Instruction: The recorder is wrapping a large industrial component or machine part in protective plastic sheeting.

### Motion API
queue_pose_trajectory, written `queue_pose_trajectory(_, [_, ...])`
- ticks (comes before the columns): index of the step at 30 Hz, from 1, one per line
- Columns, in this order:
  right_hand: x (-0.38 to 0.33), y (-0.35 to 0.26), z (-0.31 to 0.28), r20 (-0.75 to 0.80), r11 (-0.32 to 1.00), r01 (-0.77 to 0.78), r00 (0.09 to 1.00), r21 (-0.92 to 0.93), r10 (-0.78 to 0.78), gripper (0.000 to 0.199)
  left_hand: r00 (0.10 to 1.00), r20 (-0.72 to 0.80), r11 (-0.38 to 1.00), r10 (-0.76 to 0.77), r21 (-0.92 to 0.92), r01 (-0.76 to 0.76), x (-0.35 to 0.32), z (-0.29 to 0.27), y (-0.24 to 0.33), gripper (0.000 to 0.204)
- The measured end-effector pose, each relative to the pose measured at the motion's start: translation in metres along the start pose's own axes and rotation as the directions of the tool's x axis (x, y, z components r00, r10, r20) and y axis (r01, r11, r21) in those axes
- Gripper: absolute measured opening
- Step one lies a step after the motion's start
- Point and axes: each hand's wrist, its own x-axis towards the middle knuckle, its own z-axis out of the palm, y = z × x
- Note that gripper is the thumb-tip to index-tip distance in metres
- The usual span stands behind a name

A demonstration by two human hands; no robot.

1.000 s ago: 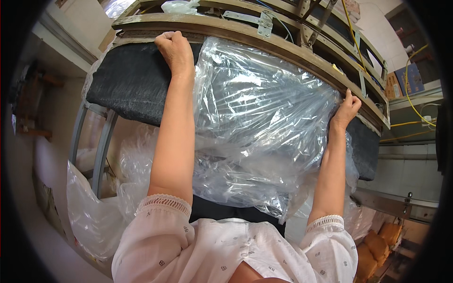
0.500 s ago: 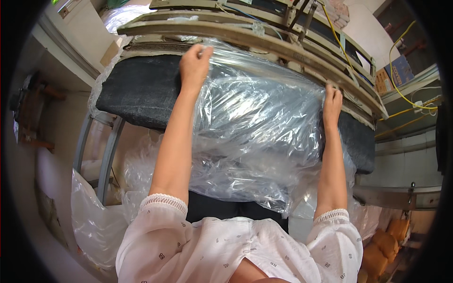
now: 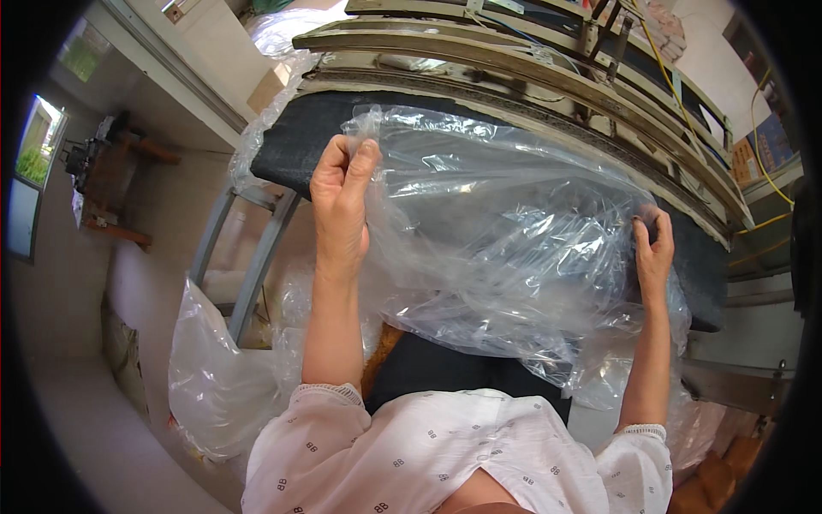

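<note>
The left hand (image 3: 342, 201) grasps the upper left edge of a wide, clear, glossy plastic film (image 3: 505, 236), thumb pressed over curled fingers; the right hand (image 3: 654, 244) pinches its right edge between thumb and fingers. Largest is the brownish frame of long parallel bars (image 3: 514, 62) crossing the top of the view. Along its near side runs a long, black, fabric-like padded board (image 3: 300, 133). The film lies over the middle of this board, stretched between the hands and wrinkled, with its lower folds hanging toward the person's dark-clothed lap. Left of the left forearm, a whitish, translucent plastic bag (image 3: 218, 373) hangs beside curved grey metal legs (image 3: 264, 267). Smallest are a blue cardboard box (image 3: 773, 141) at far right and a thin yellow cable (image 3: 670, 94).
</note>
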Motion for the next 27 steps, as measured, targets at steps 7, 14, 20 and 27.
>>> queue_pose_trajectory(7, [-0.002,-0.006,-0.002,0.042,0.999,0.008,0.999,0.035,-0.009,0.004,0.997,0.037,0.997,0.065,0.039,-0.066,-0.001,-0.001,0.010,0.009])
queue_pose_trajectory(14, [0.004,-0.010,-0.002,0.034,0.998,0.024,0.999,0.066,-0.026,0.003,0.996,0.069,0.991,0.055,0.121,-0.063,0.000,0.007,0.017,0.014])
queue_pose_trajectory(20, [-0.002,0.011,-0.038,0.179,0.993,0.045,0.983,-0.108,-0.025,0.012,1.000,-0.018,0.944,0.013,0.330,-0.006,0.060,-0.037,0.021,0.014])
queue_pose_trajectory(27, [-0.042,0.037,-0.108,0.322,0.987,-0.137,0.934,-0.088,0.158,0.011,0.878,-0.186,0.176,0.441,0.977,0.118,0.235,-0.221,0.069,0.047])
